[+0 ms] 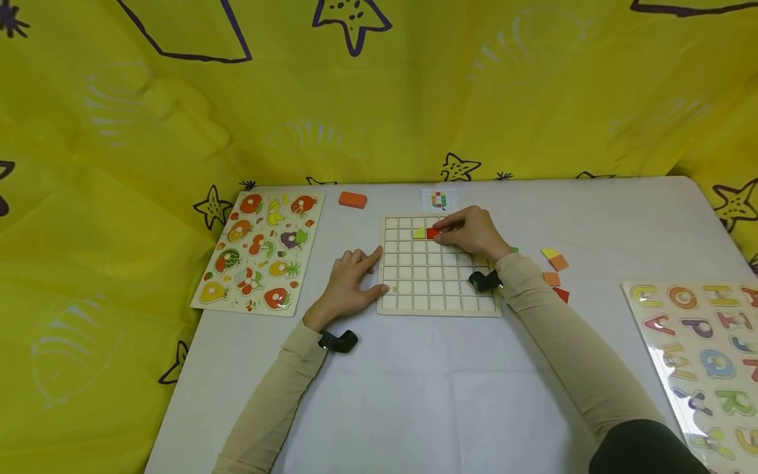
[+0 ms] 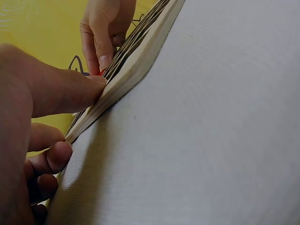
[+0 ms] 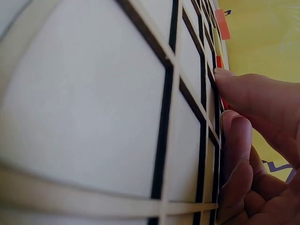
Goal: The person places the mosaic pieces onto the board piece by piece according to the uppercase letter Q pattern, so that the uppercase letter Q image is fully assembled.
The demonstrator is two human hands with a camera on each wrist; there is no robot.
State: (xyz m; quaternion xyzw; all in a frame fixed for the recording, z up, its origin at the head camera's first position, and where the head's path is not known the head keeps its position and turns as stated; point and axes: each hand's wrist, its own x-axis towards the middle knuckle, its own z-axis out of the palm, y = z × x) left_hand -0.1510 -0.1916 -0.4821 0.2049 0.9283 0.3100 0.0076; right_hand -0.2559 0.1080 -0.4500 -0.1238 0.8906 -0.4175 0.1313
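A pale wooden grid board (image 1: 435, 286) lies on the white table in front of me. My left hand (image 1: 346, 286) rests at its left edge, thumb and index finger spread, the thumb (image 2: 70, 91) pressing the rim in the left wrist view. Over the board's far rows, my right hand (image 1: 472, 230) pinches a red tile (image 1: 432, 234) between thumb and fingertips, at a cell in the second row. Just left of it, a yellow piece with a slanted corner (image 1: 418, 233) sits in a cell. In the right wrist view, the fingertips partly hide the red tile (image 3: 219, 62).
Behind the board lies a small pattern card (image 1: 439, 200), with an orange block (image 1: 353, 199) to its left. Several loose tiles (image 1: 551, 279) lie beside my right forearm. A fruit puzzle (image 1: 222, 299) is at left, a letter puzzle (image 1: 642, 316) at right. A yellow curtain hangs behind.
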